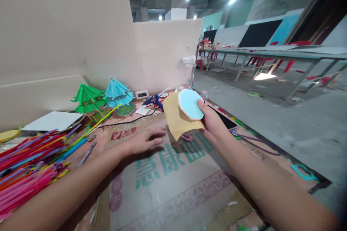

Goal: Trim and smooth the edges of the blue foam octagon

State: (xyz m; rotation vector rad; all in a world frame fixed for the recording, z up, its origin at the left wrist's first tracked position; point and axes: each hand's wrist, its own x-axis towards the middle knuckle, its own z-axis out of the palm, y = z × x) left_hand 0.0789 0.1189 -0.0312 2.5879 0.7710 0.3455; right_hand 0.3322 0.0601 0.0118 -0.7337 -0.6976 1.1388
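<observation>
My right hand (213,119) grips a light blue octagonal piece (191,104) with a white edge, thumb on its face. A sheet of tan paper (173,117) hangs behind and to the left of it, seemingly in the same grasp. Over the printed cardboard (168,187), my left hand (148,139) is open with fingers stretched out, slightly blurred, just left of the paper and holding nothing. Beneath the paper's lower edge lies a small pink pair of scissors or similar tool (186,136), partly hidden.
Colorful pipe cleaners (29,177) are heaped at the left. Behind stand a green tiered model (88,101) and a blue one (118,94). A blue glue gun (155,101), small digital clock (141,94) and clear jar (188,70) sit farther back. A dark phone (223,118) lies at right.
</observation>
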